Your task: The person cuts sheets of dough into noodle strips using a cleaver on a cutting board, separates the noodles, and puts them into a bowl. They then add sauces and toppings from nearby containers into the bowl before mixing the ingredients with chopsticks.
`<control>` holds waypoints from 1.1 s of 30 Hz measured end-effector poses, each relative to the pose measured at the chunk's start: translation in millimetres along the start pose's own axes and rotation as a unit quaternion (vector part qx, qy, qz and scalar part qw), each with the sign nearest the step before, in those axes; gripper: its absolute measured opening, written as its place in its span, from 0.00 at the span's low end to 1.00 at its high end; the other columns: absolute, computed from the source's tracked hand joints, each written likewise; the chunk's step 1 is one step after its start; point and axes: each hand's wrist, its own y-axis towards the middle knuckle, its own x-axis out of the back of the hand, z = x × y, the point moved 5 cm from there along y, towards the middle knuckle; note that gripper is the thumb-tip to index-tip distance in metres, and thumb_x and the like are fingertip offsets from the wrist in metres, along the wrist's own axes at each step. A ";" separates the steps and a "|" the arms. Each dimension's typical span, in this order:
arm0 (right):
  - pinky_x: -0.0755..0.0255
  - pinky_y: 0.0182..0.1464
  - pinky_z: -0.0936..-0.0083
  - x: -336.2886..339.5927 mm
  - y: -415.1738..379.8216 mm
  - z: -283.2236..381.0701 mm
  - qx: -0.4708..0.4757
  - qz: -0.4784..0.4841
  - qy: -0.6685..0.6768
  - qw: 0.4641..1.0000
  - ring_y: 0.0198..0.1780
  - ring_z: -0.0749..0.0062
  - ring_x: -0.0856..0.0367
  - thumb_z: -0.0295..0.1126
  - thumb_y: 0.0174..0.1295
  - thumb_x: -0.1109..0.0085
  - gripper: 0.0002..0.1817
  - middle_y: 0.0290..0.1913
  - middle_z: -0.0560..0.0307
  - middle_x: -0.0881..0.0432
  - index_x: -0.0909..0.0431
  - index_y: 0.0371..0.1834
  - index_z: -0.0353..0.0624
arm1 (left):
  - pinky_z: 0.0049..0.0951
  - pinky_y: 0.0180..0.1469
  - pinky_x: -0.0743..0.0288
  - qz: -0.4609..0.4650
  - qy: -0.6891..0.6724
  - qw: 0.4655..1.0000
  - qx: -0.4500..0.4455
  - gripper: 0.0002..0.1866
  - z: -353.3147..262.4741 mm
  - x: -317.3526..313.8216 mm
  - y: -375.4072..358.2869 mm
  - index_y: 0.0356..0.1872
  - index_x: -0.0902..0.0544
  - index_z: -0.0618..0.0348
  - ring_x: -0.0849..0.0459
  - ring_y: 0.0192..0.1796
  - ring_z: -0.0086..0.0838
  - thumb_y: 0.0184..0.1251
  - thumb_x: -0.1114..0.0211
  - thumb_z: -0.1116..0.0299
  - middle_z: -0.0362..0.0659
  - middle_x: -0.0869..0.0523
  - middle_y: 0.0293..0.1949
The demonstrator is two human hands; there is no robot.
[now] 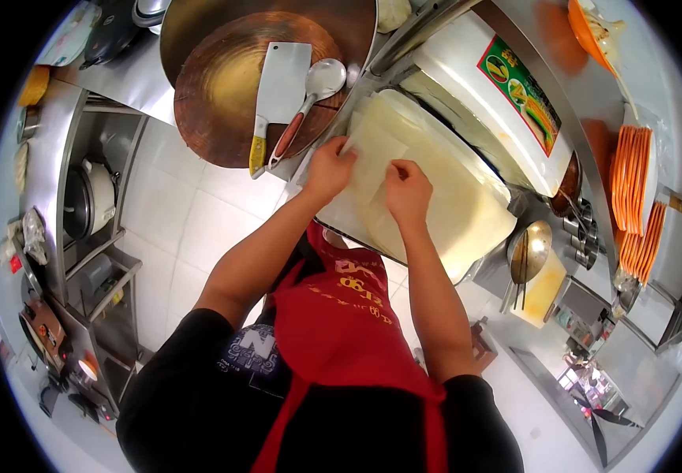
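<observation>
A stack of thin, pale yellow, wrapper-like sheets lies on a tray in front of me. My left hand is at the stack's left side, its thumb and fingers closed on the edge of a thin pale sheet. Over the middle of the stack, my right hand has its fingers curled in a pinch on the same translucent sheet. Left of the stack, a cleaver and a metal spoon rest on a round wooden chopping block.
Behind the stack stands a white box with a green and red label. To the right are a metal ladle, small metal cups and stacked orange plates. A metal shelf with a rice cooker is at the left.
</observation>
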 end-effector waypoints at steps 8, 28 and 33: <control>0.23 0.38 0.68 -31.6 28.2 -28.8 -0.159 -0.016 0.104 0.982 0.33 0.61 0.15 0.39 0.53 0.29 0.18 0.32 0.48 0.13 0.16 0.35 0.33 | 0.39 0.47 0.22 -0.100 0.105 0.988 -0.053 0.16 4.9 -1.0 2.8 0.47 0.17 0.66 0.13 0.43 0.48 0.61 0.34 0.67 0.57 0.12 0.39; 0.26 0.33 0.70 253.4 -143.8 -90.5 0.042 -0.045 0.258 0.964 0.28 0.71 0.21 0.35 0.51 0.30 0.15 0.27 0.51 0.18 0.20 0.34 0.34 | 0.32 0.58 0.26 0.348 -0.235 0.905 0.068 0.20 -81.2 -181.0 -188.2 0.63 0.28 0.65 0.20 0.55 0.29 0.77 0.43 0.65 0.44 0.20 0.56; 0.26 0.32 0.76 432.9 -261.4 -262.6 -0.017 -0.191 0.281 0.940 0.29 0.77 0.19 0.31 0.55 0.31 0.13 0.31 0.54 0.14 0.17 0.41 0.34 | 0.35 0.60 0.23 0.496 -0.283 0.803 0.172 0.22 -56.3 -423.8 -340.2 0.65 0.28 0.62 0.18 0.56 0.32 0.70 0.38 0.75 0.46 0.19 0.58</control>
